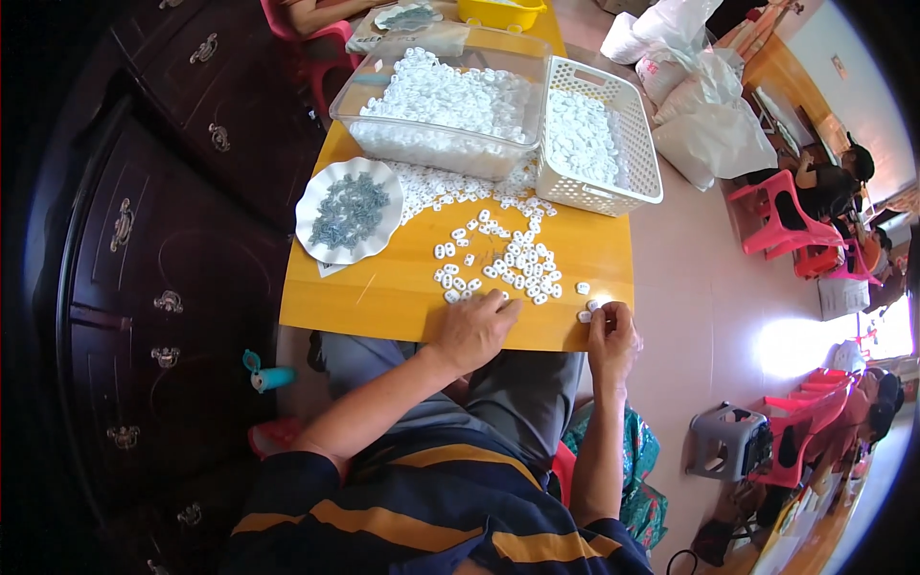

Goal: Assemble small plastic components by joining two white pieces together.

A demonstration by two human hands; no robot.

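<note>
My left hand (pixel 476 331) lies at the near edge of the wooden table, its fingers curled and their tips down by the loose white plastic pieces (pixel 522 264). Whatever those fingers hold, if anything, is too small to make out. These pieces are small and rounded, each with two dark holes. At the table's near right corner, my right hand (pixel 614 340) pinches one white two-hole piece (pixel 593 305) between thumb and fingers. Two more pieces lie close to it. A white scalloped plate (pixel 309 213) on the left holds a heap of small grey-blue translucent parts.
A clear plastic bin (pixel 431 144) and a white perforated basket (pixel 599 198), both full of white pieces, stand at the far side of the table (pixel 383 307). Dark drawers (pixel 125 287) line the left. Stuffed white bags (pixel 714 134), red chairs (pixel 781 220) and other people are at the right.
</note>
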